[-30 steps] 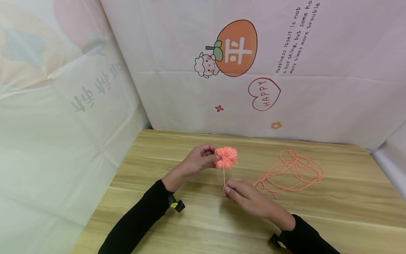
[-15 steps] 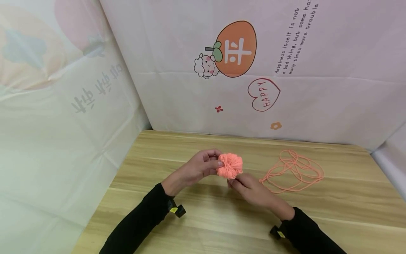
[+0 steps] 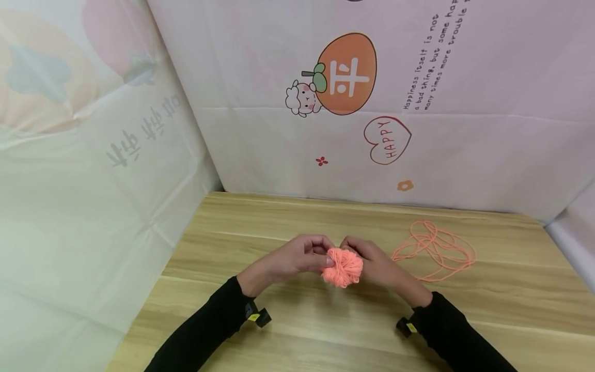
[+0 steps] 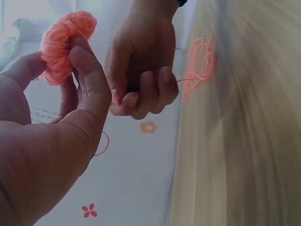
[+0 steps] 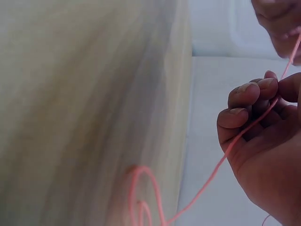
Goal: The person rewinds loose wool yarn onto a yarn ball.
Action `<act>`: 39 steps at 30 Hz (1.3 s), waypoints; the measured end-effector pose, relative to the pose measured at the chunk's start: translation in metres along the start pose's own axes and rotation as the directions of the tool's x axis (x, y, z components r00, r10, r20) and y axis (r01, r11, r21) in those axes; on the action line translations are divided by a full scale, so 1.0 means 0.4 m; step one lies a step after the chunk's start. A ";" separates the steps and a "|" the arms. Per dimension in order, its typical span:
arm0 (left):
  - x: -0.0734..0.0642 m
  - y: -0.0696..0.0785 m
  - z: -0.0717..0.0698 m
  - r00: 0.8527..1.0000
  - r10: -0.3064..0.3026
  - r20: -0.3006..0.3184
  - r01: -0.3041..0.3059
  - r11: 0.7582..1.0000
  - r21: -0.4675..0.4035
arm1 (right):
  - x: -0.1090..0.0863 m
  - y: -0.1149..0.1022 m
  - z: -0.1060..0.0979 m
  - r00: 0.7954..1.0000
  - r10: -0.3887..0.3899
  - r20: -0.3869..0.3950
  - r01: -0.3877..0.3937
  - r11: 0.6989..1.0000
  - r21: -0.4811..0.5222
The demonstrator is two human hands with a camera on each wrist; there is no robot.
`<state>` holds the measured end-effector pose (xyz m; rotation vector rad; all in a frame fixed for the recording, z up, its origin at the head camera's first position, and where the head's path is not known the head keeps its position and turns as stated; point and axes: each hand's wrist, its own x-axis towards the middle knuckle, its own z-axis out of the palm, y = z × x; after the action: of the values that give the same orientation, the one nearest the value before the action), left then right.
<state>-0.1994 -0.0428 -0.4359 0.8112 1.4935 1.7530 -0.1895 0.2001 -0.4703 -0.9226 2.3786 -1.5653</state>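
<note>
Coral yarn bundle (image 3: 343, 269) pinched between thumb and fingers of our left hand (image 3: 293, 257), our right hand (image 3: 378, 264) just beside it, curled round a strand (image 5: 221, 162), loose yarn (image 3: 433, 238) on the table (image 3: 297, 330)

In the head view, we lose part of the right hand (image 3: 383, 267) behind the yarn bundle (image 3: 344, 269). From the right wrist, the left hand (image 5: 281, 24) (we get only a piece) and yarn strand (image 5: 227, 153) are cut off by edges.
</note>
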 end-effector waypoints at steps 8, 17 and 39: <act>-0.011 -0.034 -0.002 0.997 -0.082 0.004 0.081 0.996 0.048 | 0.013 -0.066 -0.023 1.000 0.022 -0.006 -0.022 1.000 -0.002; -0.011 -0.050 -0.009 0.990 -0.135 -0.039 0.139 0.983 0.118 | 0.032 -0.080 -0.037 0.999 -0.006 -0.052 0.004 0.999 -0.037; 0.007 -0.089 -0.044 0.964 -0.197 -0.179 0.214 0.974 0.080 | 0.002 -0.253 -0.032 0.988 -0.143 -0.054 0.141 0.989 -0.047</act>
<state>-0.2117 -0.0465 -0.4737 0.5415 1.7230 1.6372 -0.1544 0.1828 -0.3762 -1.0929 2.4436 -1.6165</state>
